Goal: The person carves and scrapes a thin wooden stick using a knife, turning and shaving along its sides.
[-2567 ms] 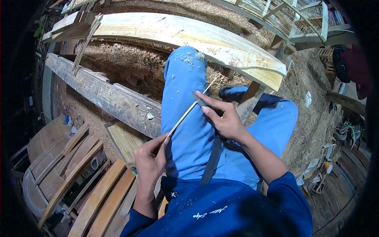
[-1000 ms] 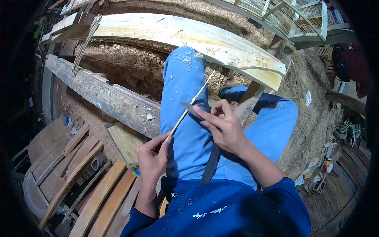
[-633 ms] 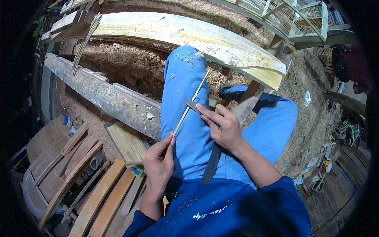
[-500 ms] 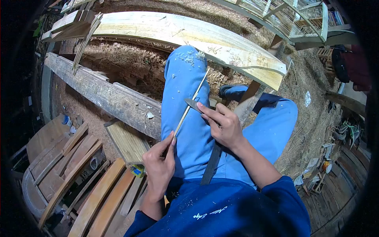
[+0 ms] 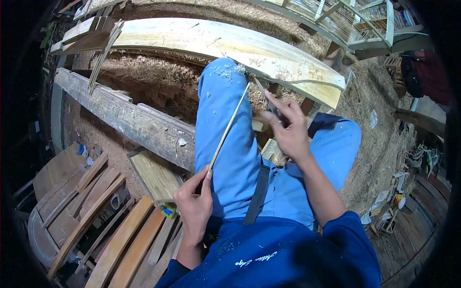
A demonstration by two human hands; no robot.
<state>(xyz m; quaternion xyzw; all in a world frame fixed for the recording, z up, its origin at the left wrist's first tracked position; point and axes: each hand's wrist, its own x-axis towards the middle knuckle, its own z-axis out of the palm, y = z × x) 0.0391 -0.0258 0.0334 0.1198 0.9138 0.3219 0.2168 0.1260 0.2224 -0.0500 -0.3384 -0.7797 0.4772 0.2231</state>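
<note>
My left hand pinches the lower end of a thin bamboo stick between thumb and fingertips. The stick slants up and away across the thigh of my blue trousers. To its right, my right hand grips a small knife, its blade pointing up and left, near the stick's far tip. The knife looks slightly blurred, and fingers cover its handle. Whether the blade touches the stick I cannot tell; a small gap seems to show. Pale shavings cling to the cloth at my knee.
A long pale plank spans the area beyond my knee. A bundle of thin sticks leans on a weathered beam. Curved wooden pieces lie at lower left. A slatted frame stands at upper right, and shavings cover the ground.
My right hand with the knife has moved up and right, from mid-stick toward its far tip. My left hand keeps its pinch in nearly the same place.
</note>
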